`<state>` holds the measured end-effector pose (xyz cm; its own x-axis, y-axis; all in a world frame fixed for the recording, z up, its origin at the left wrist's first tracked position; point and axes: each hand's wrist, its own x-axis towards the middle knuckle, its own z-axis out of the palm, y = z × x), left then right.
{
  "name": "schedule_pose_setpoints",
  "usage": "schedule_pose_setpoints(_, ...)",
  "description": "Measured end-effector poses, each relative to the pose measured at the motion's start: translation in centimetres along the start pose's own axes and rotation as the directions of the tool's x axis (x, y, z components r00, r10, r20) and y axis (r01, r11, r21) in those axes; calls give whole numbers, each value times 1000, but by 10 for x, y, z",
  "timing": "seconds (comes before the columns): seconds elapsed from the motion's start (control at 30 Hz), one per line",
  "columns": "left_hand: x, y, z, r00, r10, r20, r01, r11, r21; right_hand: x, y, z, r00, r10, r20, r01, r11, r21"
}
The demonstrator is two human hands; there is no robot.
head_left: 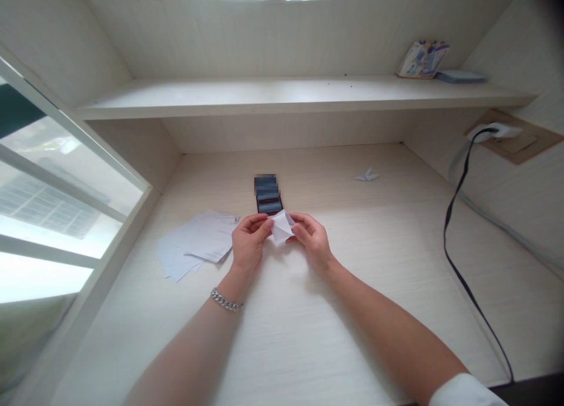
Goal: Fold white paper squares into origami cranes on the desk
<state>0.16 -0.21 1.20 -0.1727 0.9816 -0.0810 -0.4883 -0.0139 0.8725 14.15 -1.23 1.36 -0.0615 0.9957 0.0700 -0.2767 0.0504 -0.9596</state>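
Note:
My left hand (pixel 247 241) and my right hand (pixel 314 238) meet over the middle of the pale wooden desk (pixel 282 335). Both pinch a small folded piece of white paper (pixel 281 225) between thumb and fingers, the left on its left edge, the right on its right edge. The paper is held just above the desk. A silver bracelet (pixel 225 301) circles my left wrist. A phone (pixel 268 194) lies flat right behind the paper.
A loose stack of white sheets (pixel 196 243) lies left of my hands. A small folded paper figure (pixel 367 175) sits at the back right. A black cable (pixel 458 241) runs from a wall plug (pixel 496 131) along the right side. A shelf (pixel 282 94) above holds a booklet (pixel 422 58).

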Motion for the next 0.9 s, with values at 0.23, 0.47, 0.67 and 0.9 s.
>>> schedule_pose_setpoints(0.23,-2,-4,-2,995,37,88,-47,993,112,5,6,0,997,0,-81,-8,996,-91)
schedule_pose_setpoints(0.47,-2,-5,-2,992,40,122,-57,989,137,7,8,-2,994,-2,-111,-10,994,-112)
schedule_pose_setpoints(0.67,-2,-4,-3,993,9,114,-24,992,128,6,8,-2,992,-8,-127,-7,993,-118)
schedule_pose_setpoints(0.9,-2,1,-1,993,-59,100,53,997,59,6,8,-2,991,3,-134,-21,991,-133)
